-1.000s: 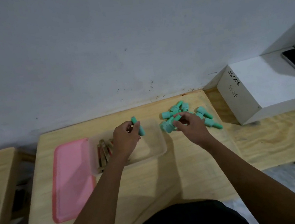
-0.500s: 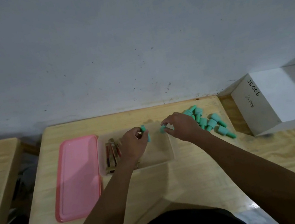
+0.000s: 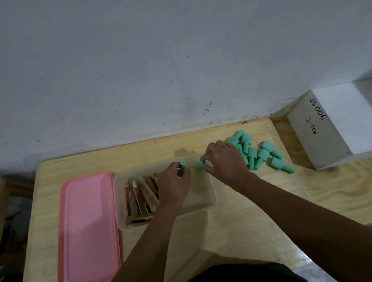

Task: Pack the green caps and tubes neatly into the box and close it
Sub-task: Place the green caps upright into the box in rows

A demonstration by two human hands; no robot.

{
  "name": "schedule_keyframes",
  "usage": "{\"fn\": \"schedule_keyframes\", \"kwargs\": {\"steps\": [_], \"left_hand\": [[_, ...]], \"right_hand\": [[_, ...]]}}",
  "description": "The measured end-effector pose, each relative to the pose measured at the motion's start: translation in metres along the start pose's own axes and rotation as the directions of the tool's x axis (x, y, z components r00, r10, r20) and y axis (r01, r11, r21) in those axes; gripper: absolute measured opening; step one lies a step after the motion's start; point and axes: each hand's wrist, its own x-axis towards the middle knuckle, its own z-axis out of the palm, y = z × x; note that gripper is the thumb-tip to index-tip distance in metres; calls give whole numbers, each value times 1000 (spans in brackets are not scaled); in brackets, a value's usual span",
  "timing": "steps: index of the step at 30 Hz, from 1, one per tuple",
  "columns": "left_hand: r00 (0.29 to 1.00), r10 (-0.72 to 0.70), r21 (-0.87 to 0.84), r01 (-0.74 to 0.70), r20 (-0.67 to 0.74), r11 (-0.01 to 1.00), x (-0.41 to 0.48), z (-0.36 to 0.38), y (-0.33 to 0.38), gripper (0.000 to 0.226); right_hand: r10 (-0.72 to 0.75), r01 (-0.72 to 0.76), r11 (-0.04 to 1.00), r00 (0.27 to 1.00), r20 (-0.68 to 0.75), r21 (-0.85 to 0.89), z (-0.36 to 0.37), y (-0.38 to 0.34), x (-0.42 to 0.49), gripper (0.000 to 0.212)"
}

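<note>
Tubes (image 3: 140, 195) in box (image 3: 209, 201); left hand (image 3: 174, 182) and right hand (image 3: 225, 162) each pinch a green cap (image 3: 183, 164); far-right corner pile (image 3: 252, 153) unpacked; lid (image 3: 87, 228) off.

The counter (image 3: 216, 229) is pale wood with visible grain — glossy at its near edge. The pink lid (image 3: 87, 228) looks smooth plastic, the box (image 3: 200, 199) frosted, the green caps (image 3: 263, 154) matt.

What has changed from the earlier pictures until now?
The right hand took a green cap from the pile and carried it left, over the box. The left hand still holds a green piece there; the pink lid has not moved.
</note>
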Motion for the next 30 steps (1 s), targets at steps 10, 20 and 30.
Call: {"fn": "schedule_keyframes", "kwargs": {"steps": [10,20,30], "left_hand": [[998,-30,-6,30,-55,1000,5,19,3,25],[996,-72,-12,71,-55,997,8,29,-5,21],[993,-114,-89,111,-29,990,10,31,-3,20]], "right_hand": [[142,-136,979,990,-27,152,4,5,-6,26],[280,-267,939,960,-30,215,9,-7,0,24],[247,-235,957,967,-57,169,8,-7,-2,26]]}}
